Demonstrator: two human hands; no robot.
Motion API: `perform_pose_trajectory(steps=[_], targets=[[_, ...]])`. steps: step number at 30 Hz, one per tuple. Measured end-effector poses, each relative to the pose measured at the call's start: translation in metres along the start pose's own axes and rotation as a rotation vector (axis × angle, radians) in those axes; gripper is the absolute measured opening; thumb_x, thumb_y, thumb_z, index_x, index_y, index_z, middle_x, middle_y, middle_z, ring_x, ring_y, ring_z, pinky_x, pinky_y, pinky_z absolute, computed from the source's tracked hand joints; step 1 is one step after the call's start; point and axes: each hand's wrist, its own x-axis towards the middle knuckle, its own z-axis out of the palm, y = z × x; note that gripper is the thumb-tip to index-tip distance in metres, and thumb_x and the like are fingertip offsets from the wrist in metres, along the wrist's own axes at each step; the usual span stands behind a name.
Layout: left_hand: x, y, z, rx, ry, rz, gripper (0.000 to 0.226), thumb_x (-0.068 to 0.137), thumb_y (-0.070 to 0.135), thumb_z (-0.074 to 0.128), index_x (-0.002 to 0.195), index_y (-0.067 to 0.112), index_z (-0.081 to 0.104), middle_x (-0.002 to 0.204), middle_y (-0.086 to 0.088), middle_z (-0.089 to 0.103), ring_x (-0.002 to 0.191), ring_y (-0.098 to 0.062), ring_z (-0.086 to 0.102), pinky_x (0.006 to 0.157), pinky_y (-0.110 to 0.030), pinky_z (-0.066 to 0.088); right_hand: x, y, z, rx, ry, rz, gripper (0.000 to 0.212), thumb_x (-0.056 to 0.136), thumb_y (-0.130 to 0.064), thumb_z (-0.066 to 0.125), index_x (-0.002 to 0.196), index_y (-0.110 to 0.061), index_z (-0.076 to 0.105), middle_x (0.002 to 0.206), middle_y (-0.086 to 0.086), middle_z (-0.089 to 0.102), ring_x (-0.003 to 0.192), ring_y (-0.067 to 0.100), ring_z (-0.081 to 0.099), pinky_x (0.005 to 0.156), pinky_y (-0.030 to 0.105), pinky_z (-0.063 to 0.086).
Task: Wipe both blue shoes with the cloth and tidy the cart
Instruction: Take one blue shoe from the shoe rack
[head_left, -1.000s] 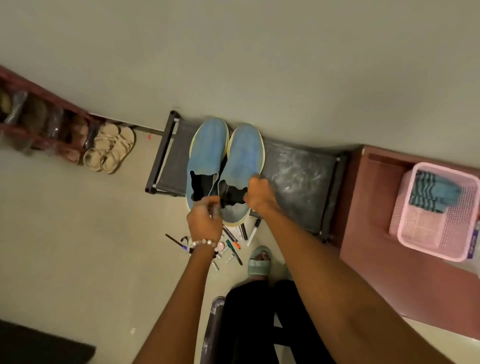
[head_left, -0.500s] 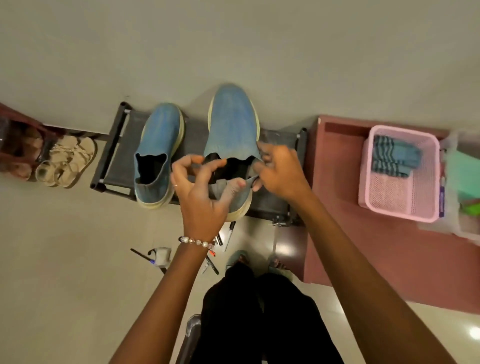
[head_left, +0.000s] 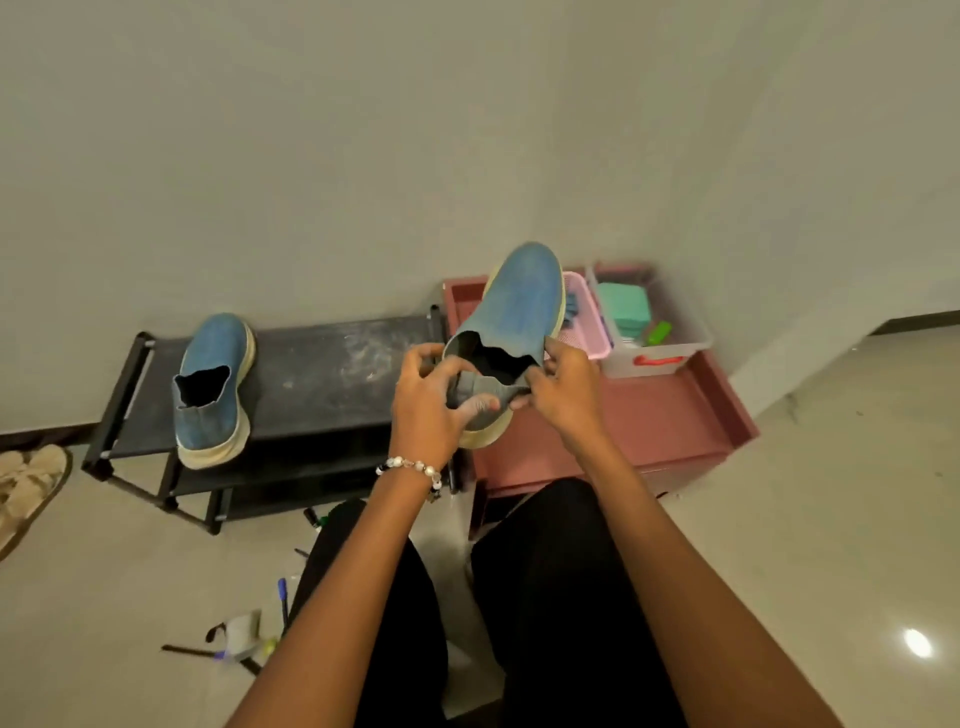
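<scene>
One blue slip-on shoe (head_left: 524, 306) is up in the air in front of me, toe pointing away, over the edge of the red cart (head_left: 670, 415). My left hand (head_left: 426, 405) grips its heel collar from the left, and my right hand (head_left: 561, 389) pinches the collar from the right. The other blue shoe (head_left: 213, 384) stands on the left part of the black shoe rack (head_left: 332, 374). A striped cloth (head_left: 572, 306) lies in the pink basket (head_left: 589, 327) on the cart, mostly hidden behind the lifted shoe.
A clear plastic box (head_left: 654, 332) with green cloths and a red handle stands beside the pink basket. Pens and markers (head_left: 280, 597) lie scattered on the floor by my legs. Beige sandals (head_left: 26, 483) sit at the far left. The wall runs close behind the rack and cart.
Both hands lifted the right-hand shoe off the rack and carried it rightward over the cart. The view swung right; the other shoe stayed on the rack.
</scene>
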Motion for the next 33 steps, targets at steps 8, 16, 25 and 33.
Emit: perform_pose_trajectory(steps=[8,16,25,33], targets=[[-0.039,0.040,0.006,0.052,-0.053,0.121,0.031,0.075,0.022,0.075,0.104,0.020,0.066,0.111,0.001,0.052,0.096,-0.011,0.048,0.080,-0.021,0.038,-0.053,0.011,-0.031,0.087,0.149,0.159,0.011,0.069,-0.014,0.053,0.070,-0.003,0.055,0.068,0.010,0.066,0.058,0.031,0.069,0.062,0.047,0.058],[-0.061,0.041,0.034,0.053,-0.148,0.111,0.023,0.079,0.006,0.065,0.100,0.012,0.062,0.109,0.000,0.053,0.098,-0.016,0.052,0.080,-0.021,0.036,-0.089,0.019,-0.036,0.207,0.219,0.338,0.014,0.084,0.005,0.048,0.076,-0.006,0.046,0.078,0.011,0.053,0.045,0.019,0.066,0.037,0.019,0.044],[-0.023,0.004,0.090,0.074,-0.235,0.017,0.021,0.079,0.002,0.061,0.099,0.008,0.058,0.113,-0.002,0.052,0.095,-0.017,0.051,0.080,-0.025,0.043,-0.043,0.076,-0.021,0.359,0.208,0.500,0.014,0.086,0.006,0.048,0.080,-0.007,0.045,0.083,0.014,0.058,0.057,0.024,0.070,0.056,0.031,0.054],[0.031,-0.056,0.145,0.007,-0.360,0.056,0.015,0.077,-0.001,0.064,0.088,0.006,0.057,0.094,0.002,0.051,0.081,-0.013,0.047,0.076,-0.030,0.043,0.013,0.139,-0.014,0.117,0.114,0.534,0.031,0.078,-0.032,0.070,0.071,-0.008,0.052,0.076,0.016,0.065,0.075,0.038,0.067,0.068,0.053,0.057]])
